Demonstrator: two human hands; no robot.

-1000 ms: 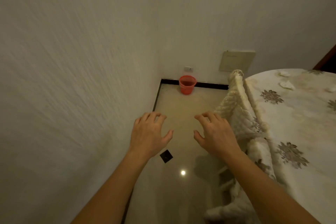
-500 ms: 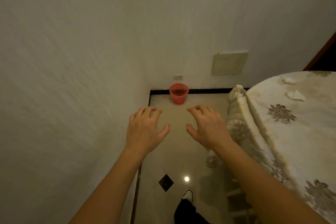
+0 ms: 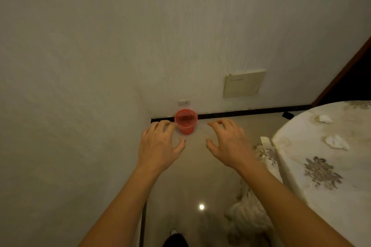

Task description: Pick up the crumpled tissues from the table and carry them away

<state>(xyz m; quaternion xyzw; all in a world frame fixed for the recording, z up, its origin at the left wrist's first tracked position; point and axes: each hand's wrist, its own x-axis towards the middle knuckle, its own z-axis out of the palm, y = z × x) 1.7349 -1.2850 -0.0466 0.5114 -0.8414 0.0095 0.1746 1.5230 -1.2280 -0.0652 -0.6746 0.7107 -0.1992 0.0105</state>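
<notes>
Hands: the left hand (image 3: pixel 158 146) and the right hand (image 3: pixel 228 144) are bare, each seen from the back, with four fingers and a thumb in view. Knuckles and faint tendon lines show, and the fingertips are slightly blurred.
Wrists: bare skin runs straight from hand to arm.
Forearms: the left forearm (image 3: pixel 120 206) and the right forearm (image 3: pixel 291 206) are bare and smooth from the wrist to the lower edge of the picture.
Leg: a dark trouser leg (image 3: pixel 176 241) shows at the bottom edge between the forearms. Its fabric is too dim to tell.
Foot: a pale shoe tip (image 3: pixel 173 231) shows just above the dark cloth, small and unclear.
</notes>
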